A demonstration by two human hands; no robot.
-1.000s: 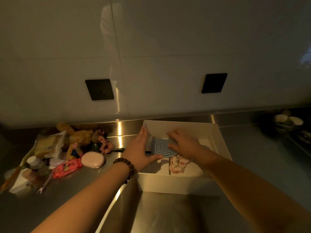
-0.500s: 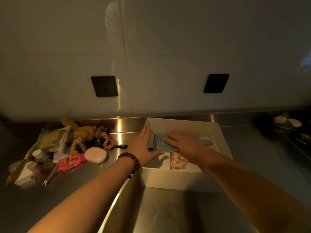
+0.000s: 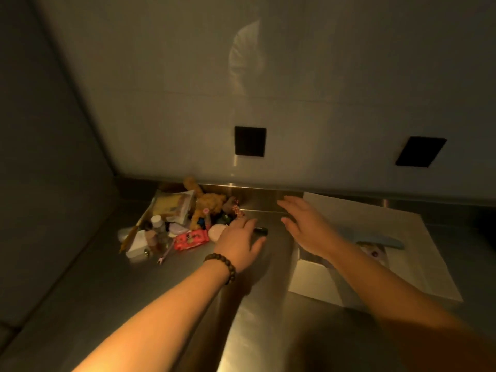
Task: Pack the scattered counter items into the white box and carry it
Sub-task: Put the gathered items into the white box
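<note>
The white box [image 3: 434, 275] stands on the steel counter at the right, with a blue item [image 3: 386, 240] and a pale patterned item [image 3: 374, 253] lying inside. A heap of scattered things sits in the left corner: a brown plush toy [image 3: 208, 204], a red packet [image 3: 191, 239], a pale pink oval case [image 3: 217, 231], small bottles [image 3: 157, 222]. My left hand [image 3: 240, 244], bead bracelet on the wrist, reaches over the counter beside the pink case and a small dark object [image 3: 261, 230], fingers relaxed and holding nothing. My right hand [image 3: 308, 224] hovers with straight fingers between the heap and the box.
The steel counter [image 3: 107, 277] ends at a tiled back wall with two black sockets [image 3: 250, 141], and a side wall closes the left. A yellow packet [image 3: 171, 206] and a white block [image 3: 138, 247] lie in the heap.
Both hands have left the box and swung left toward the heap. The blue item stays in the box. The view has turned left.
</note>
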